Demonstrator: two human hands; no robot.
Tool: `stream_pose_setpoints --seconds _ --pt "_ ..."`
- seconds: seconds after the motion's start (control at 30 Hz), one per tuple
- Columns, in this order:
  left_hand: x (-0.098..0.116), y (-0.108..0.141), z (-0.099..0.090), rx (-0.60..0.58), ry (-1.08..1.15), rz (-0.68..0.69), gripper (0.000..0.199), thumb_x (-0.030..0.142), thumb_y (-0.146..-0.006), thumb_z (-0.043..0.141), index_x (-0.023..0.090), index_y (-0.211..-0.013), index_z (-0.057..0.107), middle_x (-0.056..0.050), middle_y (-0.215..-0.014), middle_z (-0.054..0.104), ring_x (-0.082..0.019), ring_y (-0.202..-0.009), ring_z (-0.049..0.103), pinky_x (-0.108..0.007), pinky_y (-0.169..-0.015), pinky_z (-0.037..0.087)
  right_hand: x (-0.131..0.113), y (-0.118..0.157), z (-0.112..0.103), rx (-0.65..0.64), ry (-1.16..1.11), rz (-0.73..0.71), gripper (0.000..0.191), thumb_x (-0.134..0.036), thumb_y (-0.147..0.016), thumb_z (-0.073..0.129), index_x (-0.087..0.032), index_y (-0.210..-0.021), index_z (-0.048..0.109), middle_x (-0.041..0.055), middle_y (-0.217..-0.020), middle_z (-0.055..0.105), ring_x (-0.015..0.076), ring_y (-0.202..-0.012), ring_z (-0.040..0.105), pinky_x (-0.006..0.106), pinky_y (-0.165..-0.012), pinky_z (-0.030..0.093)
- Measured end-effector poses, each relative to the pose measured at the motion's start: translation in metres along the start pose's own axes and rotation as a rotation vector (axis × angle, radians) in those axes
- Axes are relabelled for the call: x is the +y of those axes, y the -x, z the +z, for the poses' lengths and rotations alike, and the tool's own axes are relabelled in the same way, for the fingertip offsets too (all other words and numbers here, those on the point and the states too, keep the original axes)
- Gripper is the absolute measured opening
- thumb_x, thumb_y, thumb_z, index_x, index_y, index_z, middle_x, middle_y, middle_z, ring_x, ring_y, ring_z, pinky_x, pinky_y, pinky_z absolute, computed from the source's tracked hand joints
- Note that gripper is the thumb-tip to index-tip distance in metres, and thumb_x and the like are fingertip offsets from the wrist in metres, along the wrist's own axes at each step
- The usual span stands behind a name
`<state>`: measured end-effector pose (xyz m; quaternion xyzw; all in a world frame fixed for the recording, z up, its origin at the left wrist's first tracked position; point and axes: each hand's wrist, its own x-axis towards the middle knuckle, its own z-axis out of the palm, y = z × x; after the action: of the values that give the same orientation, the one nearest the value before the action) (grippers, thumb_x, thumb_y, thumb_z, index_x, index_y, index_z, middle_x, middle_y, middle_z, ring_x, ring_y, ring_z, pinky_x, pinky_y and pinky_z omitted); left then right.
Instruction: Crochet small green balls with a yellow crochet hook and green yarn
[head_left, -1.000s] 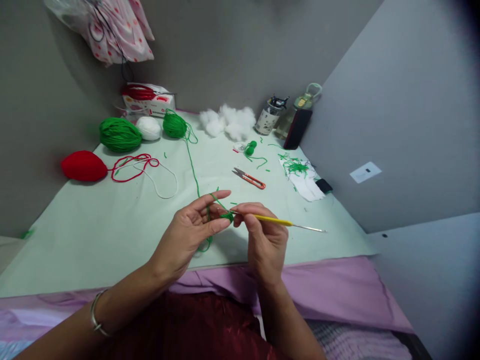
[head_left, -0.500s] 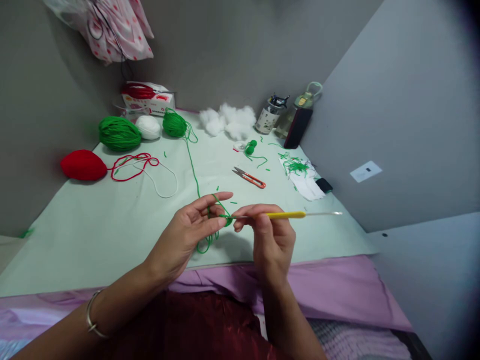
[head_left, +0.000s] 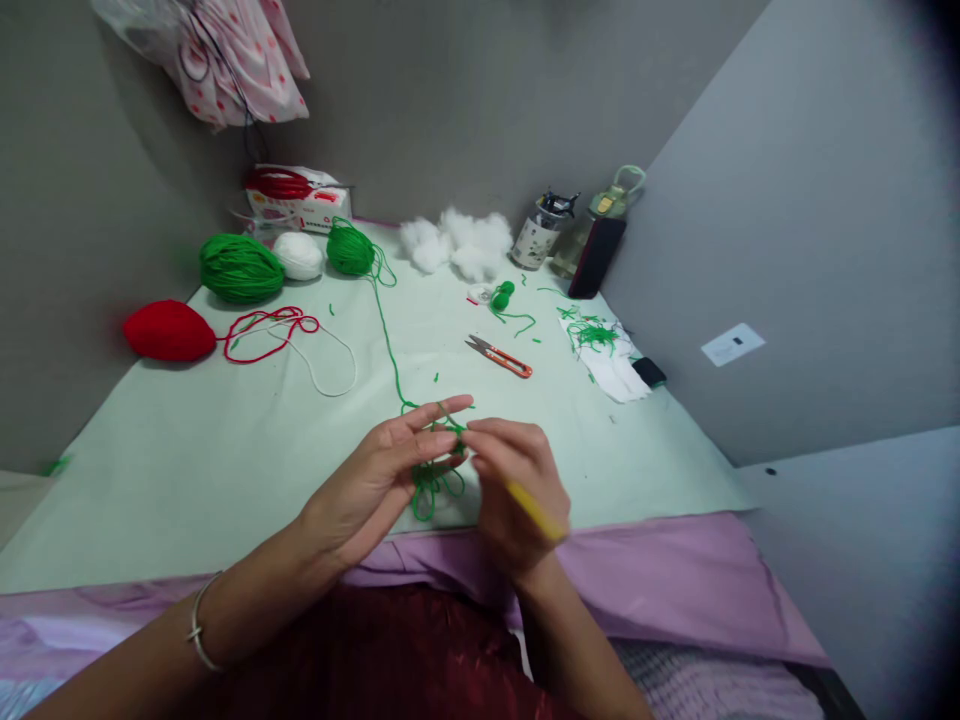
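2 hands (head_left: 439, 470), green yarn (head_left: 424, 497)

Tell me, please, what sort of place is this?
Probably a home craft corner: balls of yarn, such as the red one, fluffy white stuffing, and orange snips lie on a covered table.

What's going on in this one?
Someone is working green yarn with both hands. The left hand pinches a small green piece, and the right hand holds a yellow-handled hook, blurred just now, with its fingertips at the piece. The yarn runs back to a green ball. Snips lie on the table, with white stuffing behind and green scraps off to the right.
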<state>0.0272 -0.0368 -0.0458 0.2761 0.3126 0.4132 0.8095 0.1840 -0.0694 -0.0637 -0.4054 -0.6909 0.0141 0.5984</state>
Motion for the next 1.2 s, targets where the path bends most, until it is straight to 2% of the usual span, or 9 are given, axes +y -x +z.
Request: stream_pose_setpoints --seconds 0.1,0.17,0.37,0.5,0.6,0.7,0.9,1.07,1.2 --pt "0.001 -0.001 -0.002 0.032 -0.018 0.033 0.048 0.030 -0.081 0.089 0.024 -0.127 0.079 -0.004 -0.095 0.075 -0.017 -0.094 0.065 -0.029 -0.094 0.047 0.000 -0.006 0.000 0.088 -0.358 0.308 0.026 -0.013 -0.103 0.055 -0.026 -0.107 0.077 0.0011 -0.087 0.071 0.0142 -0.072 0.067 0.032 -0.067 0.058" --pt "0.000 0.001 -0.002 0.035 -0.081 0.090 0.047 0.028 -0.081 0.088 0.027 -0.128 0.079 -0.002 -0.095 0.075 -0.016 -0.091 0.064 -0.027 -0.090 0.047 0.000 -0.010 0.001 0.068 -0.479 0.383 0.022 -0.016 -0.103 0.057 -0.026 -0.102 0.077 0.0009 -0.087 0.072 0.0135 -0.071 0.066 0.031 -0.065 0.057" --pt "-0.005 0.003 0.003 0.060 -0.196 0.201 0.041 0.026 -0.081 0.090 0.032 -0.120 0.082 0.003 -0.089 0.071 -0.011 -0.083 0.062 -0.020 -0.080 0.047 0.000 -0.004 0.006 -0.006 -0.281 0.219 0.029 -0.009 -0.100 0.060 -0.028 -0.113 0.077 0.0039 -0.101 0.078 0.0178 -0.091 0.073 0.032 -0.073 0.061" --pt "0.000 0.000 0.005 0.000 -0.024 0.063 0.042 0.028 -0.077 0.092 0.024 -0.118 0.083 -0.002 -0.092 0.076 -0.013 -0.087 0.066 -0.022 -0.084 0.051 0.002 0.002 0.002 -0.036 -0.041 0.034 0.036 -0.006 -0.095 0.067 -0.029 -0.121 0.077 0.0066 -0.110 0.076 0.0205 -0.099 0.073 0.036 -0.083 0.062" --pt "0.005 -0.002 0.003 0.011 0.050 -0.024 0.037 0.027 -0.076 0.091 0.019 -0.112 0.084 -0.005 -0.098 0.077 -0.016 -0.090 0.069 -0.028 -0.090 0.053 0.003 -0.002 -0.002 0.037 -0.204 0.202 0.027 -0.010 -0.099 0.062 -0.028 -0.112 0.078 0.0036 -0.096 0.075 0.0173 -0.083 0.071 0.034 -0.074 0.060" --pt "0.006 -0.001 0.001 0.051 -0.063 0.087 0.033 0.026 -0.079 0.089 0.023 -0.111 0.085 -0.002 -0.092 0.076 -0.015 -0.088 0.067 -0.027 -0.090 0.051 0.003 -0.009 -0.001 0.082 -0.459 0.397 0.021 -0.017 -0.102 0.059 -0.026 -0.102 0.078 0.0008 -0.086 0.072 0.0131 -0.069 0.065 0.030 -0.065 0.056" --pt "0.000 0.002 0.002 0.029 -0.224 0.231 0.042 0.020 -0.081 0.090 0.032 -0.121 0.081 0.002 -0.091 0.075 -0.013 -0.088 0.067 -0.024 -0.086 0.050 0.005 -0.010 0.005 0.011 -0.486 0.439 0.017 -0.020 -0.099 0.065 -0.028 -0.101 0.081 0.0016 -0.091 0.077 0.0151 -0.080 0.068 0.031 -0.070 0.056" --pt "0.003 0.002 0.002 0.054 -0.220 0.230 0.042 0.022 -0.082 0.089 0.028 -0.122 0.079 0.005 -0.084 0.071 -0.007 -0.062 0.063 -0.021 -0.066 0.049 0.008 -0.006 0.005 0.023 -0.530 0.490 0.015 -0.025 -0.100 0.065 -0.026 -0.099 0.080 0.0030 -0.090 0.076 0.0142 -0.072 0.066 0.032 -0.067 0.056" --pt "0.004 0.001 0.003 0.021 -0.167 0.173 0.042 0.023 -0.088 0.084 0.021 -0.129 0.074 0.001 -0.080 0.075 -0.013 -0.077 0.071 -0.025 -0.083 0.053 0.010 -0.007 0.008 0.034 -0.673 0.593 0.013 -0.029 -0.099 0.066 -0.023 -0.096 0.077 0.0039 -0.091 0.077 0.0130 -0.069 0.066 0.029 -0.065 0.057"
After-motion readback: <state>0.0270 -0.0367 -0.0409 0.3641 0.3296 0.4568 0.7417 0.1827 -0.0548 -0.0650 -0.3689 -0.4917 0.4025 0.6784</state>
